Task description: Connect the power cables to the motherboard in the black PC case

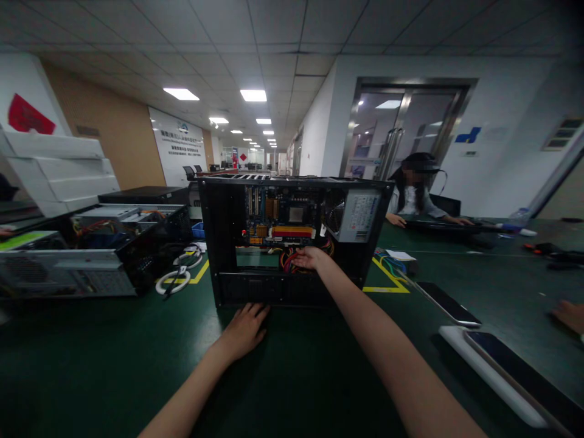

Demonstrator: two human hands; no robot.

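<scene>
In the head view, the open computer case stands at twelve o'clock; the right hand seems to grip its cable bundle, the left hand lies spread and empty at its seven o'clock. Cable handling looks in hand, calling next for a steady case. The power-supply label at its two o'clock and the wall sign at ten are illegible.

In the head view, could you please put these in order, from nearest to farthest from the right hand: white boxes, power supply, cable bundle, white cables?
1. Cable bundle: at the right hand, inside the computer case.
2. Power supply: upper right of the case.
3. White cables: on the table, left of the case.
4. White boxes: stacked, far left.
</scene>
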